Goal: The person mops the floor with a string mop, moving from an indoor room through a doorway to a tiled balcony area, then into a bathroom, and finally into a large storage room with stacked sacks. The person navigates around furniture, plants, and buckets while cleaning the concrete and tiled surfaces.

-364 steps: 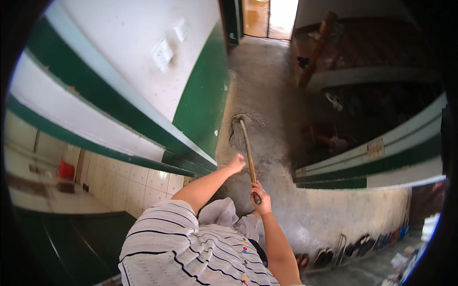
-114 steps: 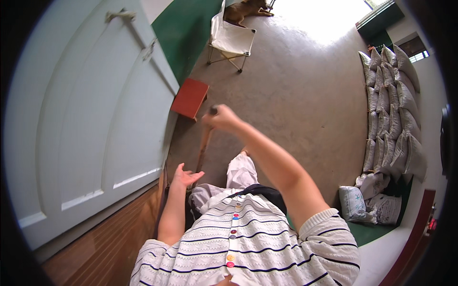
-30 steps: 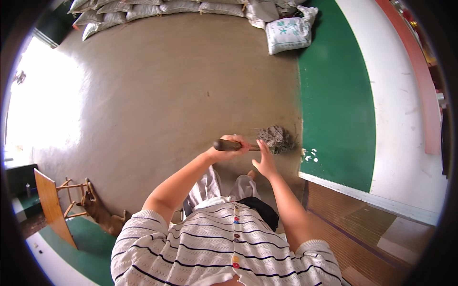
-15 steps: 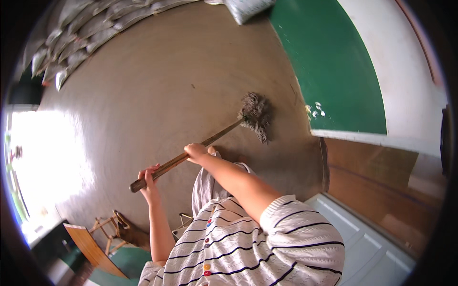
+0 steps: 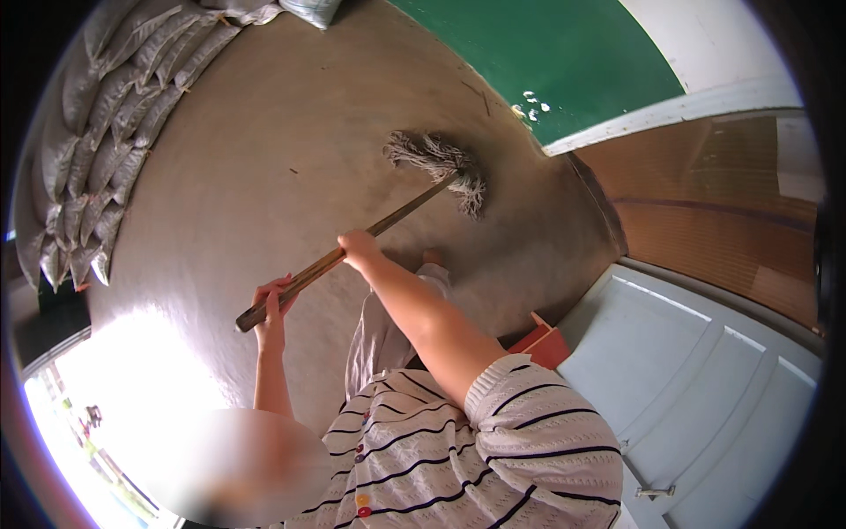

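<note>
A mop (image 5: 401, 212) with a long wooden handle slants across the floor in front of me. Its grey string head (image 5: 436, 166) lies on the floor at the far end, strands fanned out to the left and toward me. My left hand (image 5: 271, 302) is closed round the handle close to its near end. Farther along the shaft, my right hand (image 5: 357, 248) grips it from above, the arm crossing in front of my body. One bare foot (image 5: 432, 257) shows on the floor just short of the mop head.
Grey filled sacks (image 5: 115, 132) are stacked at the far left. A green-painted wall (image 5: 564, 70) stands at the far right, above a brown ribbed panel (image 5: 705, 203). Nearer are a pale blue door (image 5: 679, 353) and a red object (image 5: 542, 344). A blurred patch hides the lower left.
My view has turned, bringing more of the sacks and door into sight. The mop head has shifted, its strands now trailing to the left. Both hands keep hold of the handle.
</note>
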A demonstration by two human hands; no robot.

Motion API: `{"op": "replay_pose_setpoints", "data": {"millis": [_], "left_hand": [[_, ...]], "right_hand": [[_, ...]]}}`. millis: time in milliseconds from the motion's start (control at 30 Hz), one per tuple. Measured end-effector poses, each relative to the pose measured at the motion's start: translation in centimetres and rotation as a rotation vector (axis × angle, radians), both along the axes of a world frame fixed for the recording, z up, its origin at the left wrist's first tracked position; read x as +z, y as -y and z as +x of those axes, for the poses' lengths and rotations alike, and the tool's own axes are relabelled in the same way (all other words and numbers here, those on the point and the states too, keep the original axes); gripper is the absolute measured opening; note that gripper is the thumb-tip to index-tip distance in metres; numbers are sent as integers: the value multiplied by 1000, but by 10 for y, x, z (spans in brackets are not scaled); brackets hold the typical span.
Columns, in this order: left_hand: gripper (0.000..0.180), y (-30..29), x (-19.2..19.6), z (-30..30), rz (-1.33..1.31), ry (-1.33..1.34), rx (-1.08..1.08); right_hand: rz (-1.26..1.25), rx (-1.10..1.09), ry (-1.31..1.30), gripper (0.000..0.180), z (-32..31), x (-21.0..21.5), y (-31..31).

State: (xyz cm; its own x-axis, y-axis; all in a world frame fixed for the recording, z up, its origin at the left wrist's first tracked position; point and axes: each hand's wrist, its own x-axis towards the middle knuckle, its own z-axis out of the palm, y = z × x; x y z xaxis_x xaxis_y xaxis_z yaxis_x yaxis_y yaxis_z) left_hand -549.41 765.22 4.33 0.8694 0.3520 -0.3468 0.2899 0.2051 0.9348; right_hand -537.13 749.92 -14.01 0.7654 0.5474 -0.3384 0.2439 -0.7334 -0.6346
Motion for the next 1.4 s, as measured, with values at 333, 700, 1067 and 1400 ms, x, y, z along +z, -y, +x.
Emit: {"op": "replay_pose_setpoints", "data": {"millis": [333, 700, 1067, 1400], "left_hand": [[7, 174, -82, 65, -102, -58, -559], [12, 264, -86, 47, -244, 4, -905], [11, 107, -52, 11, -204, 111, -572], [7, -170, -19, -106, -105, 148, 96]], "right_hand": [[-157, -348, 89, 16, 3, -63, 255], [-130, -516, 124, 19, -116, -70, 381], [-151, -328, 236, 15, -98, -39, 215], [-91, 241, 157, 6, -77, 7, -146]]}}
